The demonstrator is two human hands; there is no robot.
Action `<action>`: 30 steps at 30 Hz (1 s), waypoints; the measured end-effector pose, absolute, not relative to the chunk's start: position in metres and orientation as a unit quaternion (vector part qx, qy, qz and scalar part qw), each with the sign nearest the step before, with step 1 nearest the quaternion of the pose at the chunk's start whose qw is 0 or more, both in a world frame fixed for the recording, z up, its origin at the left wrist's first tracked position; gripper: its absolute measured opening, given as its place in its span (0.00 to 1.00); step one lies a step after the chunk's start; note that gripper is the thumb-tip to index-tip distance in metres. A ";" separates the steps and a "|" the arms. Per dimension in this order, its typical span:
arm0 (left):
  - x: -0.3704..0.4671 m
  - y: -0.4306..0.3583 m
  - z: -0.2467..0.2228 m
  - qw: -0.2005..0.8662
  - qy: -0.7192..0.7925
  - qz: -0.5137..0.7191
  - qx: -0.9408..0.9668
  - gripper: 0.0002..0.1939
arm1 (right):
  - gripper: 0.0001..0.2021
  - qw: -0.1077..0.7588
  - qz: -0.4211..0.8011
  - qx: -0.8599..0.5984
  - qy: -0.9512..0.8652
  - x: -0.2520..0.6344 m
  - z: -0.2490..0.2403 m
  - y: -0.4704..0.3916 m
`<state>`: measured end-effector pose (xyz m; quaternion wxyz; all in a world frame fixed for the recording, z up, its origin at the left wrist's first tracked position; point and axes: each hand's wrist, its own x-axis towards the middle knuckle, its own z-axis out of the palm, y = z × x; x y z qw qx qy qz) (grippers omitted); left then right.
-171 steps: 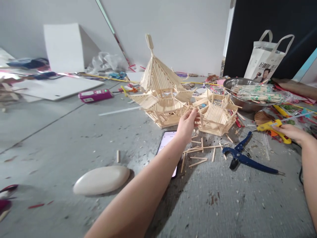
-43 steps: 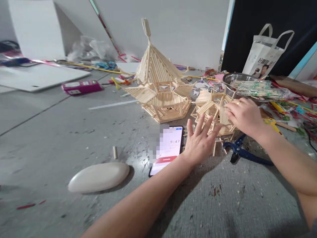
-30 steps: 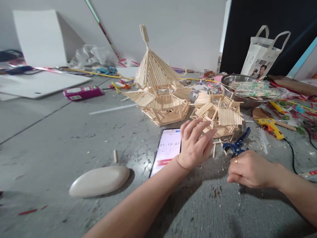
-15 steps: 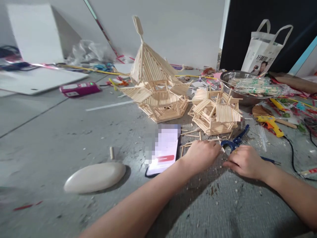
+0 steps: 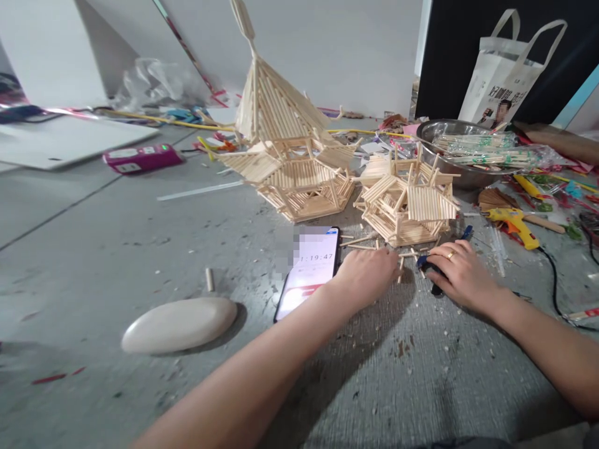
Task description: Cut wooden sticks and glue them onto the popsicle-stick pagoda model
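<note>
My left hand (image 5: pixel 369 274) is low over short wooden sticks (image 5: pixel 358 241) on the floor, just right of the phone (image 5: pixel 306 262). Its fingers are curled together and their tips are hidden, so what they pinch does not show. My right hand (image 5: pixel 461 269), with a ring on one finger, is closed over blue-handled pliers (image 5: pixel 422 262), parts of which stick out around the fingers. Behind the hands stands a small, roofless stick model (image 5: pixel 405 206). To its left is a taller stick pavilion (image 5: pixel 299 168) with a pointed roof.
A smooth pale oval object (image 5: pixel 180 325) lies at the left, near a short stick (image 5: pixel 209 279). On the right are a yellow glue gun (image 5: pixel 515 226) with a black cord, a metal bowl (image 5: pixel 463 181) of bagged sticks, and a white bag (image 5: pixel 496 81). A purple box (image 5: pixel 143 159) lies back left.
My right hand has moved up onto the pliers and closed over them, and the pliers have shifted. My left hand has drawn left over the loose sticks. The view has tilted slightly downward.
</note>
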<state>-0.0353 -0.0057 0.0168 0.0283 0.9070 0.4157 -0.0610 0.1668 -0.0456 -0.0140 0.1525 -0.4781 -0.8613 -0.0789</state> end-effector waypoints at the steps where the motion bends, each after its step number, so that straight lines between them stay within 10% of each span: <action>1: -0.033 -0.008 0.016 0.032 0.415 -0.057 0.908 0.16 | 0.11 0.148 -0.074 -0.478 -0.863 0.167 -0.015 -0.046; 30: -0.032 -0.005 0.010 0.085 0.446 -0.065 0.889 0.13 | 0.13 0.149 -0.059 -0.504 -0.849 0.165 -0.010 -0.050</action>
